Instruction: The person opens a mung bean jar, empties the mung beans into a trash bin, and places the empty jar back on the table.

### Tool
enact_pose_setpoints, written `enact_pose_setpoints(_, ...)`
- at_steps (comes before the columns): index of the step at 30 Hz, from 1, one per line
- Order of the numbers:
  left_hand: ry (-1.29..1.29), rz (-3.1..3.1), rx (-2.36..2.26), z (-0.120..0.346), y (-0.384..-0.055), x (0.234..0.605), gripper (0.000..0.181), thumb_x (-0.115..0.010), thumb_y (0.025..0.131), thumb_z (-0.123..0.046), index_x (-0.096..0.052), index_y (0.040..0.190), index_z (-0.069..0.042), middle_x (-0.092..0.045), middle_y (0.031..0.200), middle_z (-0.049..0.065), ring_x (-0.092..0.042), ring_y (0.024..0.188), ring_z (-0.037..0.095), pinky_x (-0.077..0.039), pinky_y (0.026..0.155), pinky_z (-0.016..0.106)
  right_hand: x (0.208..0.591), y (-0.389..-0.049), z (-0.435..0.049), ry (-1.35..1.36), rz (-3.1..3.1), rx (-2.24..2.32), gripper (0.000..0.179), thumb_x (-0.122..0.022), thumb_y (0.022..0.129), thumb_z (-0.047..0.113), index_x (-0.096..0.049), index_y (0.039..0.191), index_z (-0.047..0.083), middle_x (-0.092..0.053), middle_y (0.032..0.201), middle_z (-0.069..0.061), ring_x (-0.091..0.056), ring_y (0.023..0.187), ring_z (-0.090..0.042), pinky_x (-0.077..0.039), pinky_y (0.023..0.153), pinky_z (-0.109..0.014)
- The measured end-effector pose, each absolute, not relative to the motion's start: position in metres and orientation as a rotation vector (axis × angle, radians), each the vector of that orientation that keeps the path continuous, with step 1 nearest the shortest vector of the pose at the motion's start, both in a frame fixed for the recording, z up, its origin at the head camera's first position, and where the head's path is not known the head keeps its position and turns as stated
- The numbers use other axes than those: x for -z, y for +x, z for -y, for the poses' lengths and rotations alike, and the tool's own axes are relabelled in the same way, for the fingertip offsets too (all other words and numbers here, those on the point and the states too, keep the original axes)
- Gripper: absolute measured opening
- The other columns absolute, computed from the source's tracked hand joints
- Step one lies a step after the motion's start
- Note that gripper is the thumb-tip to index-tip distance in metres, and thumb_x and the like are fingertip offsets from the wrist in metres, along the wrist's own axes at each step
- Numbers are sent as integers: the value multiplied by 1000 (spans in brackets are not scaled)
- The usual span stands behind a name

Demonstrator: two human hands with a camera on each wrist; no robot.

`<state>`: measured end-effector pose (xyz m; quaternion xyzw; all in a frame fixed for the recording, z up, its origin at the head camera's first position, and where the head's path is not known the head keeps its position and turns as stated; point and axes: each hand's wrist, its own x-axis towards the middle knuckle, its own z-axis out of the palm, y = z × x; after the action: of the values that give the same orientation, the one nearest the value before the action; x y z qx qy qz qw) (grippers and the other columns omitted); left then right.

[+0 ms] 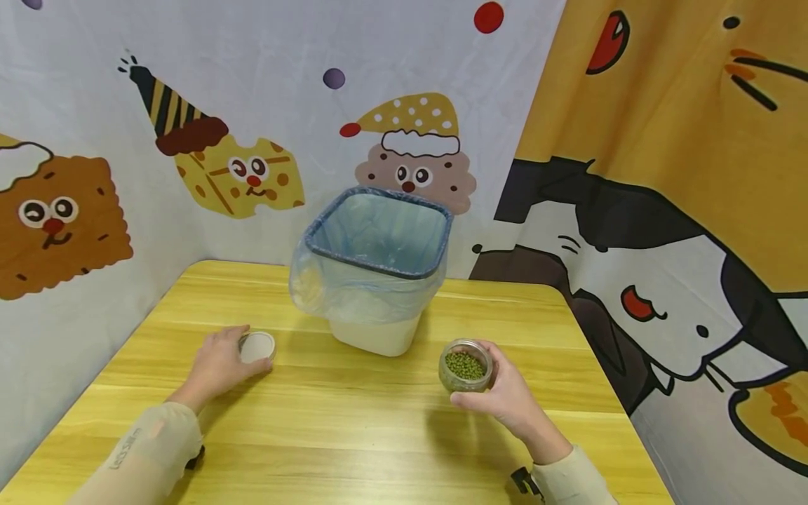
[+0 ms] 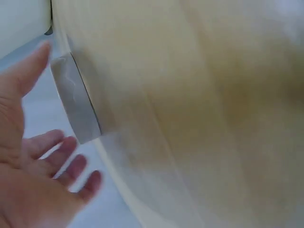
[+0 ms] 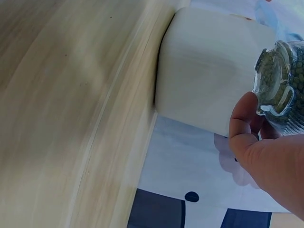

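Observation:
My right hand point(image 1: 507, 401) holds a small clear jar point(image 1: 449, 381) of green beans point(image 1: 464, 365) up above the table, thumb on the near side and fingers round the far side. The jar has no lid on it, and its ribbed glass base point(image 3: 292, 124) shows in the right wrist view. A round white lid point(image 1: 258, 348) lies on the table at the left. Around it my left hand point(image 1: 221, 361) is spread, thumb on one side and fingers on the other. From the left wrist, a gap shows between the fingertips point(image 2: 92, 183) and the lid's edge point(image 2: 78, 99).
Between the hands, farther back, stands a white bin point(image 1: 372, 337) lined with a pale blue bag, held by a dark blue rim point(image 1: 379, 265). The wood-grain table point(image 1: 353, 435) ends at a printed cartoon curtain point(image 1: 252, 84) behind and to the right.

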<state>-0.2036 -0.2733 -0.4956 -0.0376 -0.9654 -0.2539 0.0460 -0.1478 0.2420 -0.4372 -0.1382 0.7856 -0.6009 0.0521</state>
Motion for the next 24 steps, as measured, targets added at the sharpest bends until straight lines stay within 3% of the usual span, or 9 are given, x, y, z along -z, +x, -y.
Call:
enact_pose_setpoints(3,-142,2761,826,269,-202,483,75,-81,96,-40,-54,146,10,-52,147,40,-45,135,60,-41,107,76,435,-149,-243,-428,-2400,1814,86,-93,78,10,-49,151,14,-63,142,-12,-68,119,-20,-58,99,-29)
enact_pose_setpoints(8,-297,2306,751,243,-201,445,48,-81,94,-20,-66,132,7,-66,131,31,-57,124,52,-47,104,67,429,-153,-247,-394,-2426,1815,87,-93,79,9,-47,152,12,-61,143,-13,-68,120,-17,-58,99,-27)
enact_pose_setpoints(17,-782,1820,476,161,-200,372,51,-63,108,-37,-67,136,6,-70,132,25,-64,126,49,-49,113,56,407,-165,-255,-356,-2521,1835,82,-92,82,8,-46,150,4,-60,140,-19,-68,116,-11,-61,92,-25)
enact_pose_setpoints(24,-870,1834,389,129,-212,353,49,-62,109,-39,-71,134,2,-72,131,22,-66,127,44,-55,110,59,365,-185,-261,-328,-2740,1658,84,-95,82,22,-48,150,9,-63,137,-13,-68,115,-18,-60,90,-24)
